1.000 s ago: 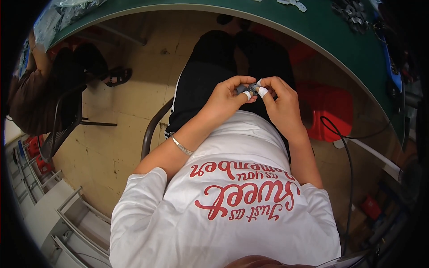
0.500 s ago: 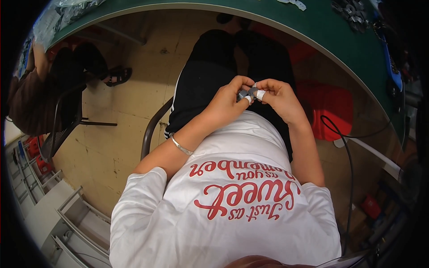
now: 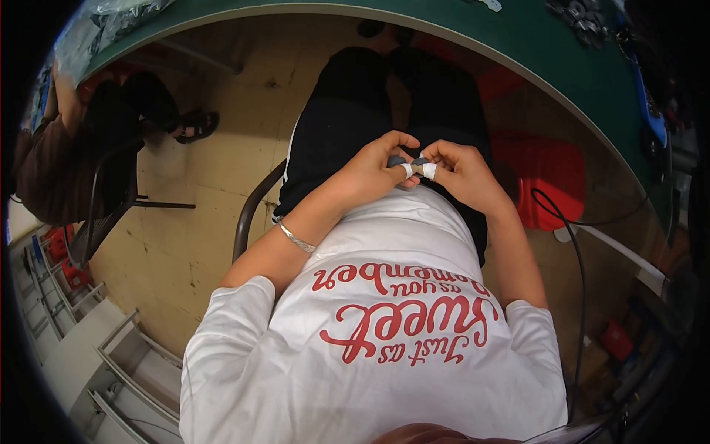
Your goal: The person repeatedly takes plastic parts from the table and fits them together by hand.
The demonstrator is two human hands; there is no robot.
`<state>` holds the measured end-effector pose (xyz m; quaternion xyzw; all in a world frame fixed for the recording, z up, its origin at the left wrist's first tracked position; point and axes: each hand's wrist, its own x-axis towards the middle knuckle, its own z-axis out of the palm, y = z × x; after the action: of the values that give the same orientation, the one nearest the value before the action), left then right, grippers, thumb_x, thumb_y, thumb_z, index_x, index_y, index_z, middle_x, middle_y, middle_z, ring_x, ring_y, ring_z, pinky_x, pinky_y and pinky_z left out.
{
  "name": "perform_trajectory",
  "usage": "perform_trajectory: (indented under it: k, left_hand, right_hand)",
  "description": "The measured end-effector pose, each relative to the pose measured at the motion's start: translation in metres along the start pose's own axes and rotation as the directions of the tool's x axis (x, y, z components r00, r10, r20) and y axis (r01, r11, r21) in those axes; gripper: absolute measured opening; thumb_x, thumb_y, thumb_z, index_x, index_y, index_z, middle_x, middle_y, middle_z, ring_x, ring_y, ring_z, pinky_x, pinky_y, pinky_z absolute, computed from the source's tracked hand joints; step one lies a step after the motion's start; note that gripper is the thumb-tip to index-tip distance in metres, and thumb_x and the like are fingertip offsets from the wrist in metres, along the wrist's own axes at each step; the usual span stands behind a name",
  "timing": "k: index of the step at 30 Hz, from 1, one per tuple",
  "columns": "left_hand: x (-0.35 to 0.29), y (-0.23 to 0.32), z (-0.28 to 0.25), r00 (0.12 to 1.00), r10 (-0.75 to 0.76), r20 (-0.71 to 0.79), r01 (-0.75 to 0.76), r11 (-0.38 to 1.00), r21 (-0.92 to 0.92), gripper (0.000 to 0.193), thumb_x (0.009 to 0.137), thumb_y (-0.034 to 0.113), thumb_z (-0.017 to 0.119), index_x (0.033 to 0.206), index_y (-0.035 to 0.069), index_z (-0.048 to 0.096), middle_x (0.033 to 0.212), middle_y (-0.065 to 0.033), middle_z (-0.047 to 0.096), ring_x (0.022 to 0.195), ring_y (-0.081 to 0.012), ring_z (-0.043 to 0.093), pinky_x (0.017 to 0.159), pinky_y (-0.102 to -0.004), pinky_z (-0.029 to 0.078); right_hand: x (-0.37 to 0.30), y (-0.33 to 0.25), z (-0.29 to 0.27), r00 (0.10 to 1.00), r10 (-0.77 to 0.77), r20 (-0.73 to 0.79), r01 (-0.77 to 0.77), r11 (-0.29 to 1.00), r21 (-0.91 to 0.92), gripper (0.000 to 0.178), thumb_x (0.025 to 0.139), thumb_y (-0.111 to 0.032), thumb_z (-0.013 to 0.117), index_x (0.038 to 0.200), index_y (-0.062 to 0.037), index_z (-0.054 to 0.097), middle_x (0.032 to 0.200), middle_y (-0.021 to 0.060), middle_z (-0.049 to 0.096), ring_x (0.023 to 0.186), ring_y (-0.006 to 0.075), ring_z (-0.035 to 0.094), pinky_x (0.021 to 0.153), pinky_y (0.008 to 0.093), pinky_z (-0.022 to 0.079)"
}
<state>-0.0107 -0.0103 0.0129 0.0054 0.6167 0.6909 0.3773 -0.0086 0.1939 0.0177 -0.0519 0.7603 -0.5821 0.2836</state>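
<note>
Over my lap, my left hand (image 3: pixel 371 169) and my right hand (image 3: pixel 467 175) meet, thumb tips close together. White tape is wrapped round both thumbs. A small dark grey part (image 3: pixel 397 160) shows between the left thumb and fingers, mostly covered by them. Grey also shows at the tip of my right thumb, under curled fingers; whether it is the same part or a second one I cannot tell. Both hands are closed in a pinch.
Ahead curves the edge of a green table (image 3: pixel 518 37), with a pile of grey parts (image 3: pixel 580 21) and a blue tray (image 3: pixel 651 111) at right. A red stool (image 3: pixel 543 181) and a black cable (image 3: pixel 580 296) are at right. Another person (image 3: pixel 59 163) sits at left.
My hands have turned and the thumbs have come down together. The grey piece that showed plainly between them is now more covered by the fingers.
</note>
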Motion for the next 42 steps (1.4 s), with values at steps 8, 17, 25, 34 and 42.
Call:
perform_trajectory:
  k: [8,17,25,34,42]
  left_hand:
    - [0.004,-0.007,-0.010,0.985,-0.156,0.072,0.171,0.925,-0.339,0.025,0.091,0.012,0.062,0.110,-0.005,0.059,0.094,-0.0060,0.061,0.082,-0.0117,0.061,0.076,-0.0223,0.051]
    - [-0.004,-0.001,0.003,0.861,0.486,-0.150,-0.364,0.795,0.485,0.033,0.078,0.010,0.072,0.109,0.007,0.063,0.087,-0.0049,0.056,0.069,-0.0184,0.055,0.063,-0.0294,0.047]
    - [-0.009,0.006,0.003,0.784,0.621,-0.012,-0.415,0.538,0.734,0.036,0.075,0.007,0.070,0.109,0.009,0.060,0.083,-0.0072,0.053,0.070,-0.0243,0.057,0.058,-0.0343,0.047]
    - [-0.012,0.047,-0.004,0.683,0.718,0.132,-0.453,0.274,0.848,0.039,0.070,0.006,0.072,0.106,0.008,0.059,0.077,-0.0067,0.050,0.068,-0.0237,0.057,0.055,-0.0345,0.046]
    - [-0.013,0.234,-0.087,0.125,0.992,0.000,-0.180,0.023,0.983,0.026,0.087,0.012,0.062,0.110,0.002,0.057,0.083,-0.0040,0.059,0.067,-0.0125,0.054,0.059,-0.0275,0.045]
  right_hand:
    - [-0.003,-0.008,0.015,0.814,-0.567,-0.129,0.427,0.734,-0.529,0.018,0.078,0.005,0.059,0.096,0.0002,0.061,0.081,0.0090,0.063,0.074,0.0170,0.064,0.065,0.0296,0.051]
    - [-0.004,-0.015,0.012,0.980,0.135,-0.144,-0.007,0.752,0.659,0.026,0.090,-0.004,0.058,0.114,0.0003,0.053,0.092,0.0066,0.064,0.081,0.0128,0.063,0.078,0.0257,0.051]
    - [-0.003,-0.008,0.021,0.987,0.027,-0.158,0.092,0.709,0.700,0.019,0.090,-0.005,0.058,0.109,-0.0005,0.054,0.089,0.0055,0.063,0.080,0.0119,0.062,0.076,0.0246,0.051]
    - [0.003,-0.049,0.011,0.967,-0.070,-0.246,0.174,0.883,0.435,0.021,0.084,0.005,0.057,0.104,0.0006,0.054,0.088,0.0048,0.063,0.081,0.0079,0.060,0.072,0.0219,0.049]
    - [0.045,-0.137,-0.068,0.561,-0.640,-0.524,0.384,0.763,-0.520,0.018,0.086,-0.011,0.064,0.103,-0.0020,0.065,0.093,0.0050,0.065,0.083,0.0135,0.063,0.074,0.0262,0.050]
